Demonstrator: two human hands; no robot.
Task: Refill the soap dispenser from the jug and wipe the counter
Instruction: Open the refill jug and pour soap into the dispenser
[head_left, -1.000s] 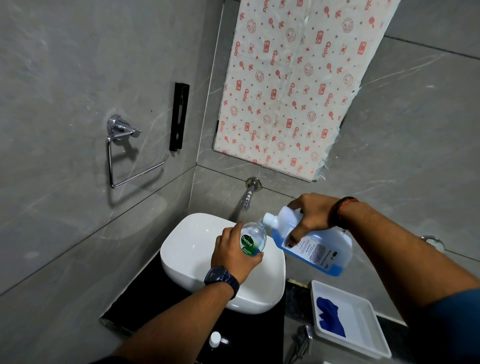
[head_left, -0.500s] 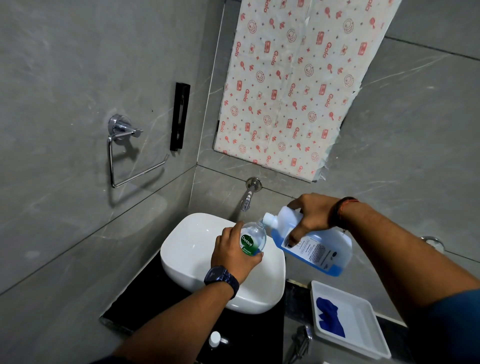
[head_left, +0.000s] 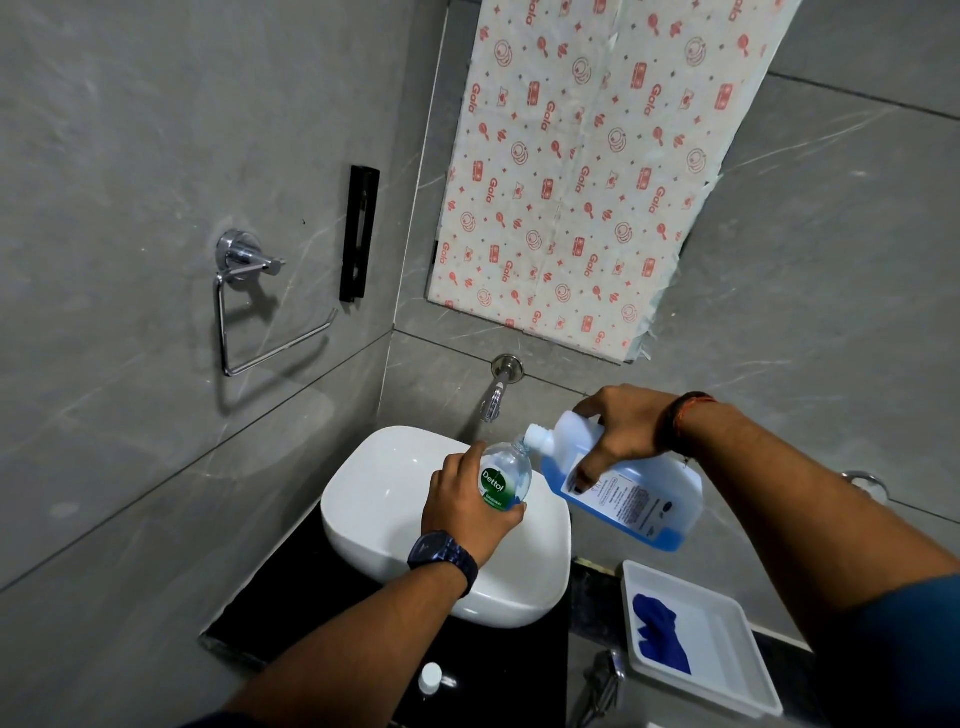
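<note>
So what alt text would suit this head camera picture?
Over a white basin, the right hand tips a jug of blue liquid into a soap bottle held by the left hand. A blue cloth lies in a white tray.

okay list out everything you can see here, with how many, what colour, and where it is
soap dispenser: one, clear with green label, held over the sink
jug: one, translucent with blue liquid, tilted, spout at the dispenser mouth
sink: one, white, on the counter
counter: one, black, under the sink
tap: one, chrome, wall above the sink
tray: one, white, right of the sink
cloth: one, blue, in the tray
pump cap: one, white, on the counter in front
towel ring: one, chrome, left wall
patterned sheet: one, white and red, back wall
left hand: holds the dispenser
right hand: holds the jug
</note>
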